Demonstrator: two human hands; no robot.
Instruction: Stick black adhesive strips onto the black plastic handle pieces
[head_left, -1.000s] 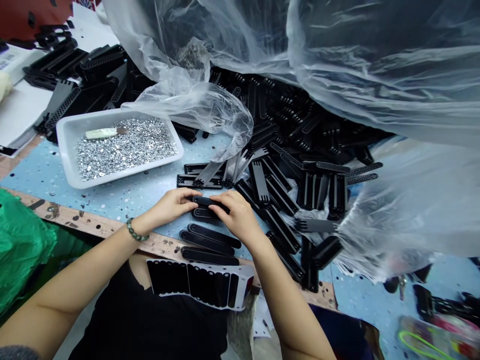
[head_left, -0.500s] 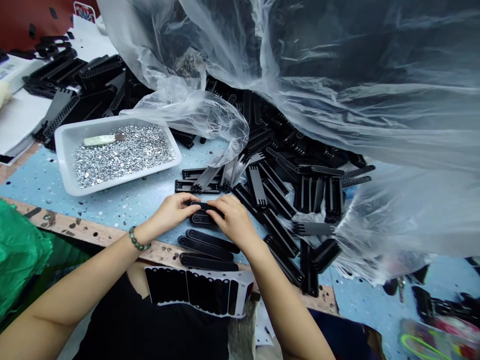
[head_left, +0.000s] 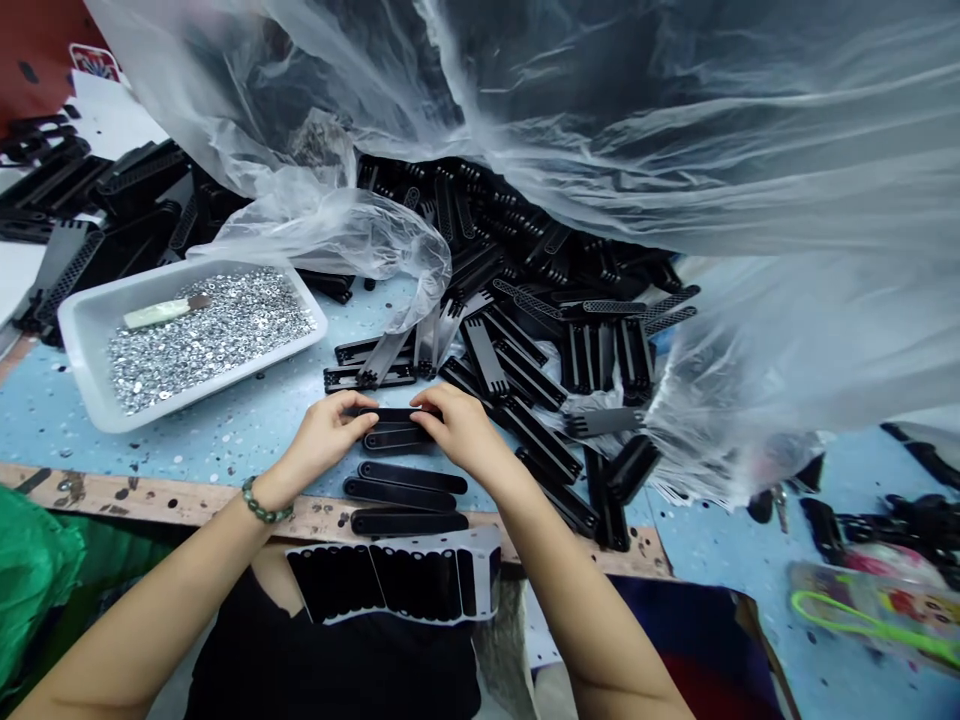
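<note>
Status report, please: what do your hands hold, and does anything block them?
Left hand, right hand: both on one black strip. Plastic sheet over pile, away from hands.

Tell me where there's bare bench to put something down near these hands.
Bare speckled blue tabletop lies between the white tray and the left hand. Another patch lies right of the black slotted parts, below the plastic sheeting. Crowded: around the black strip held by the right hand, with more strips below it.
</note>
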